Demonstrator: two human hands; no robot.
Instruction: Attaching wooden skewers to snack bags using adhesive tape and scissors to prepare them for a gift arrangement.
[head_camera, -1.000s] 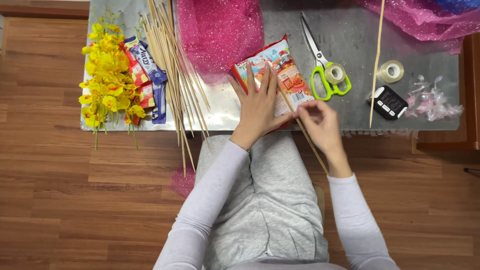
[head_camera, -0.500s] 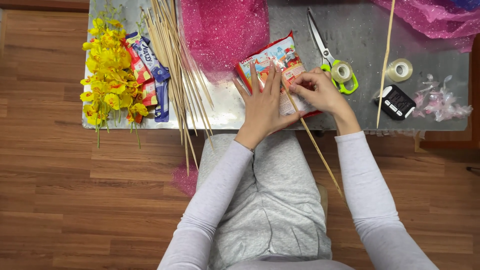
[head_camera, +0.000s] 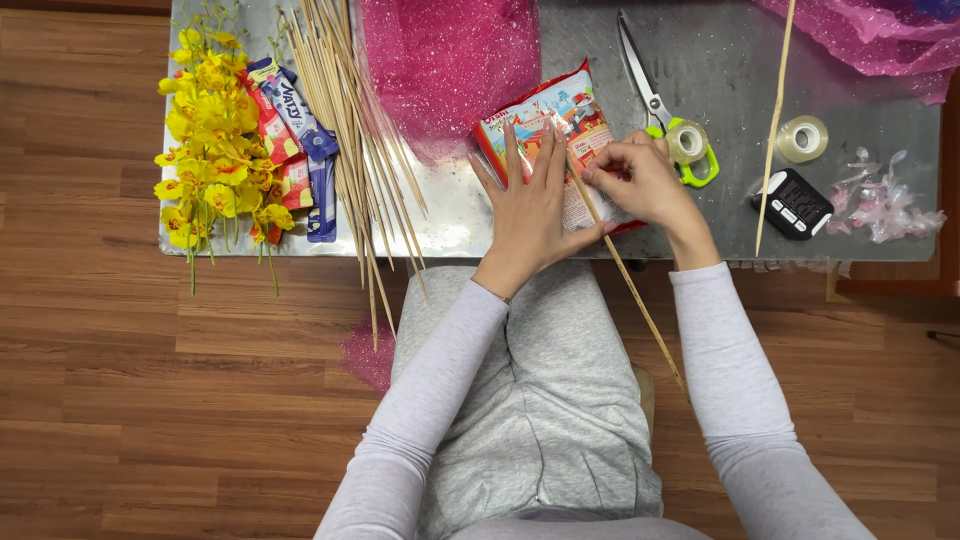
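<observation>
1. Hands meet over a red snack packet (head_camera: 548, 118) lying on the grey metal table (head_camera: 720, 70), just above the middle of the frame.
2. The left hand (head_camera: 528, 215) lies flat on the packet, fingers pressed fairly close together and pointing toward the top of the frame, pinning it down.
3. The right hand (head_camera: 640, 180) is curled, its fingertips pinched at the packet's right side where a thin wooden stick (head_camera: 625, 270) crosses it; whether they grip tape or the stick itself I cannot tell.
4. The stick runs diagonally from the packet down to the lower right, past the table edge and over the lap.
5. Judged from this, the step in hand is fixing the stick to the packet; the next move calls for steady pressure from the flat hand so the stick stays aligned.
6. Nearby, right of the hands: scissors (head_camera: 650, 100) with green handles, a roll of clear tape (head_camera: 802, 138), a small black device (head_camera: 793, 203).
7. More sticks (head_camera: 340, 110) and yellow flowers (head_camera: 210, 140) lie at upper left.
</observation>
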